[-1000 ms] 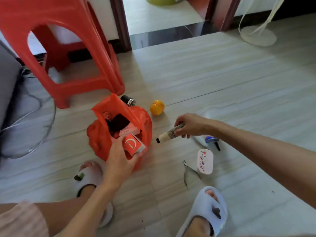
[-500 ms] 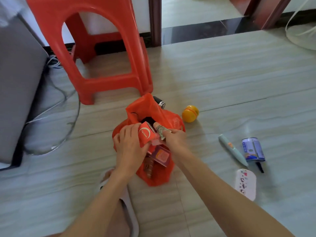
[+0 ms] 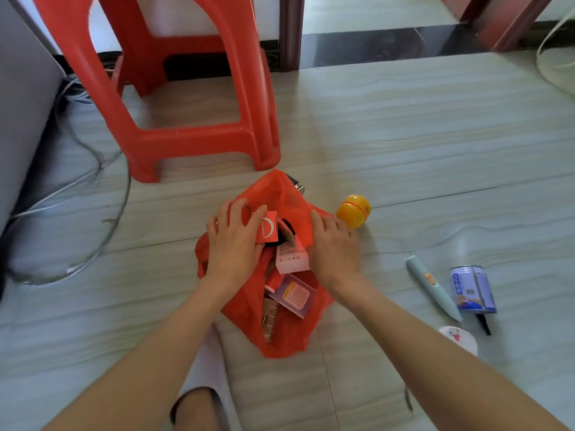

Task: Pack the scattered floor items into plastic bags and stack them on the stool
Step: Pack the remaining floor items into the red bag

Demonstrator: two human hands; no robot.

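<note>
An orange plastic bag (image 3: 249,309) lies open on the floor in front of the red plastic stool (image 3: 199,141). Inside it are a pink box (image 3: 292,259), a purple card pack (image 3: 294,295) and other small items. My left hand (image 3: 233,247) holds a red box (image 3: 268,227) at the bag's mouth, by its left rim. My right hand (image 3: 337,253) grips the bag's right rim. A yellow ball (image 3: 354,211), a teal pen-shaped device (image 3: 432,287), a blue can (image 3: 473,289) and a white case (image 3: 459,339) lie on the floor to the right.
A black cylinder (image 3: 297,183) pokes out behind the bag. Loose cables (image 3: 99,188) curl on the floor beside grey furniture (image 3: 21,104) at the left. A white fan base (image 3: 557,70) sits far right. My slippered foot (image 3: 202,390) is below the bag.
My right hand carried a small tube from the floor into the bag and now holds the rim. The view swung right, closer to the bag. My left hand kept the red box.
</note>
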